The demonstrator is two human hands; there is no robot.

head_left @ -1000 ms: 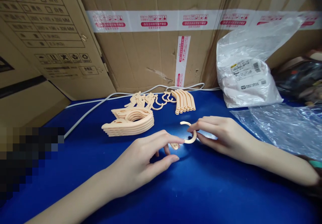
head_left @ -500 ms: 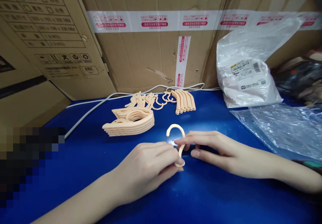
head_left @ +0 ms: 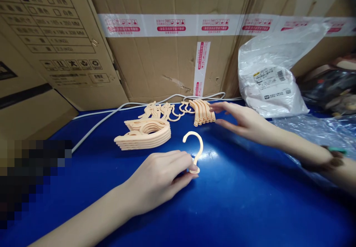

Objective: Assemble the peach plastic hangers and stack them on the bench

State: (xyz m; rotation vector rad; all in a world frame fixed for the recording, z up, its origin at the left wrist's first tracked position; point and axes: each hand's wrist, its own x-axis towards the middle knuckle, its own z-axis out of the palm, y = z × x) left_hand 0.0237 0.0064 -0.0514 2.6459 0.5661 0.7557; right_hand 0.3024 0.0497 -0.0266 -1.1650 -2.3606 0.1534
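Note:
Between the thumb and fingers of my left hand [head_left: 169,178] is the base of a cream plastic hanger hook [head_left: 199,145], its curve pointing up and to the left. My right hand [head_left: 236,119] reaches over the table, fingers apart, its fingertips at the right edge of a row of cream hanger arms [head_left: 203,112]. Whether they touch the row I cannot tell. Left of that row lie several loose hooks [head_left: 175,113] and a jumble of small cream hanger parts [head_left: 155,110]. In front of these sits a neat stack of larger cream hanger pieces [head_left: 146,137].
Large cardboard boxes [head_left: 167,62] stand along the back and left of the blue table [head_left: 222,210]. A white cable [head_left: 97,128] runs along the back. At right are a white plastic bag [head_left: 272,80] with a label and a clear plastic sheet [head_left: 319,132].
My right hand has let go of the hook and moved back and right to the row of hanger arms. My left hand, still holding the hook, has shifted slightly left and up.

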